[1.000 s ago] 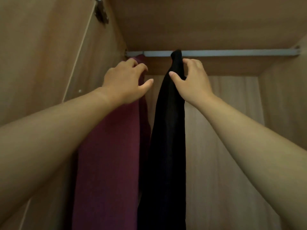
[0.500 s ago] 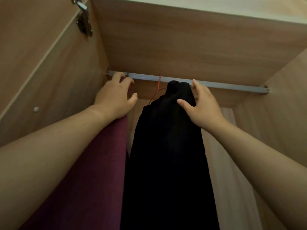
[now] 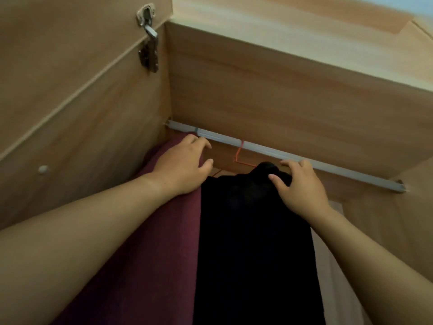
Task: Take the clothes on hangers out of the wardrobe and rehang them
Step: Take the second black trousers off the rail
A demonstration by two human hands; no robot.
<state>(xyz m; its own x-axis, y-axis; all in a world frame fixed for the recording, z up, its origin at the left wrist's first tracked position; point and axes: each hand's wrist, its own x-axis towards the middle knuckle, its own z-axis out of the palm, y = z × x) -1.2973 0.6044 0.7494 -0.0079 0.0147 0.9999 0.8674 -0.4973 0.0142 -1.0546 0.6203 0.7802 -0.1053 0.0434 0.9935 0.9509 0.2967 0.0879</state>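
Note:
A white rail [image 3: 269, 152] runs across the top of the wardrobe. A black garment [image 3: 253, 242] hangs from it on an orange wire hanger [image 3: 240, 154]. To its left hangs a maroon garment [image 3: 150, 259]; its hanger's blue hook [image 3: 196, 130] sits on the rail near the left end. My left hand [image 3: 181, 166] rests on top of the maroon garment with fingers curled, just under the rail. My right hand [image 3: 298, 186] grips the top of the black garment, thumb in front and fingers behind it.
The wardrobe's left side panel [image 3: 105, 141] stands close to my left arm, with a metal door hinge [image 3: 148, 51] above. The wooden top board [image 3: 281, 95] sits right over the rail. The rail's right part carries no hangers.
The view has tilted up, so the rail and both hands sit lower in the frame. Both hands stay on the tops of their garments; the orange hanger hook now shows clearly.

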